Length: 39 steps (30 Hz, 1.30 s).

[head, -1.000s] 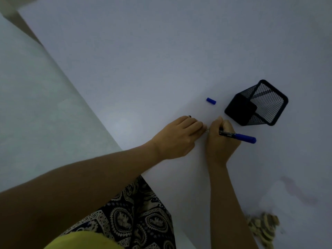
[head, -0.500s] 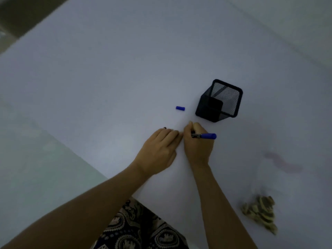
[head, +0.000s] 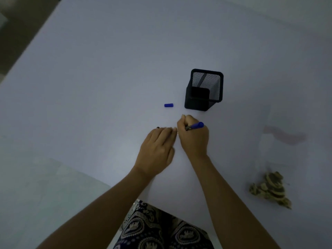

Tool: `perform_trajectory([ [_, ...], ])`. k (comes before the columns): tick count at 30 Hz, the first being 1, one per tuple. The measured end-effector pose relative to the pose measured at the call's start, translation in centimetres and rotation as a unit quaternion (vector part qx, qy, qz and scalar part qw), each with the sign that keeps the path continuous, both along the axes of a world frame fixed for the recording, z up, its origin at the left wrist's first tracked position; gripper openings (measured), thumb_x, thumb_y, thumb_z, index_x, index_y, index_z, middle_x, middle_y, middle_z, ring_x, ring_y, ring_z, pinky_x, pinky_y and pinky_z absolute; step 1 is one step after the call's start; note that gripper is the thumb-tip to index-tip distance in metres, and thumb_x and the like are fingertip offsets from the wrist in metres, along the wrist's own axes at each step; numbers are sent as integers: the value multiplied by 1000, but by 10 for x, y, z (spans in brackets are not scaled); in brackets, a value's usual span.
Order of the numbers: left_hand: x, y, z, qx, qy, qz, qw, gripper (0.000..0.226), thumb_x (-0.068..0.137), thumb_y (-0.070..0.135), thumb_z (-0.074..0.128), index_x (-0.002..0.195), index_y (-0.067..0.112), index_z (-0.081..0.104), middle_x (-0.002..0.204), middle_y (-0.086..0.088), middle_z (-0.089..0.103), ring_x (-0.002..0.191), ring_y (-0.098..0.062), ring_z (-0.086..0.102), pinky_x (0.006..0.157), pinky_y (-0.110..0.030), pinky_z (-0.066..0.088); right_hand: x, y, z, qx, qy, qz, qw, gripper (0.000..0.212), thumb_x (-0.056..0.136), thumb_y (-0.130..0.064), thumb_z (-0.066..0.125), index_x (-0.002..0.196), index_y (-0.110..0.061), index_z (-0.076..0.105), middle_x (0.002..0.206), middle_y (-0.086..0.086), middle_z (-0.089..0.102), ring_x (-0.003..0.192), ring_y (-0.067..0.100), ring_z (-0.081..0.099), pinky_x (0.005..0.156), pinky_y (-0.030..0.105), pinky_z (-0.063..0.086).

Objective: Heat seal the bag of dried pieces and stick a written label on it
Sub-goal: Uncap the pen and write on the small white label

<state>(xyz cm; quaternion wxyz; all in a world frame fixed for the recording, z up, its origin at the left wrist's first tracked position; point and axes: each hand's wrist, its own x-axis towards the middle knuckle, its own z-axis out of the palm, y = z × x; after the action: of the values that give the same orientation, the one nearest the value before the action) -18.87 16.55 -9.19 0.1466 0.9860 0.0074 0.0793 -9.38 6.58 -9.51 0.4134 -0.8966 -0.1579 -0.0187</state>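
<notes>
Writing the label looks like the step in hand, and it goes best with the strokes kept short and the paper pinned flat so it cannot skid on the smooth table. The label itself is hidden under the fingers, so its look cannot be told. The bag of dried pieces lies well apart, near the right edge of the table: clear film, hard to make out, with brown and tan slices bunched at its near end. Whether its mouth is sealed cannot be told.

The right hand is curled round a blue pen, tip down toward the left. Just beside it, the left hand lies with fingers nearly straight, pressing down at the writing spot. A blue pen cap rests a little farther off, and a black mesh pen holder stands to the cap's right.
</notes>
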Motion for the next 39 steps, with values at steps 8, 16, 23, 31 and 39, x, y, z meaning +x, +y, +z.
perform_trajectory([
  [8, -2, 1, -2, 0, -1, 4, 1000, 40, 87, 19, 54, 123, 4, 62, 115, -11, 66, 107, -23, 57, 98, -31, 42, 2, -3, 2, 66, 87, 7, 994, 25, 92, -20, 64, 74, -17, 47, 52, -10, 48, 44, 3, 48, 43, 16, 42],
  [16, 0, 1, -3, 1, -4, 8, 1000, 40, 88, 20, 52, 123, 6, 62, 115, -10, 66, 106, -22, 57, 97, -31, 44, 3, -2, -1, -5, -15, 22, 1000, 35, 85, -16, 70, 59, -9, 46, 43, 1, 46, 36, 7, 36, 40, 11, 29],
  [23, 0, 1, -3, 6, -8, 8, 1000, 42, 86, 18, 55, 125, 4, 61, 116, -11, 65, 107, -22, 54, 98, -31, 41, 4, -4, -1, 10, -6, 22, 1000, 36, 86, -7, 65, 64, -18, 38, 46, 0, 40, 39, 10, 38, 40, 14, 29],
  [31, -2, 1, -1, 6, 3, 6, 1000, 42, 88, 20, 52, 125, 4, 61, 117, -12, 66, 107, -25, 59, 97, -33, 45, 2, -3, -1, 7, 16, 10, 1000, 33, 85, -6, 61, 66, -17, 37, 49, -3, 38, 41, 11, 39, 41, 16, 29],
  [39, 1, 1, 1, 6, 11, 5, 1000, 42, 89, 21, 47, 125, 4, 60, 117, -12, 65, 106, -26, 59, 97, -34, 45, 3, -3, 2, -6, 6, 2, 1000, 33, 82, -3, 60, 65, -17, 36, 48, -13, 29, 40, 2, 28, 45, 8, 20],
])
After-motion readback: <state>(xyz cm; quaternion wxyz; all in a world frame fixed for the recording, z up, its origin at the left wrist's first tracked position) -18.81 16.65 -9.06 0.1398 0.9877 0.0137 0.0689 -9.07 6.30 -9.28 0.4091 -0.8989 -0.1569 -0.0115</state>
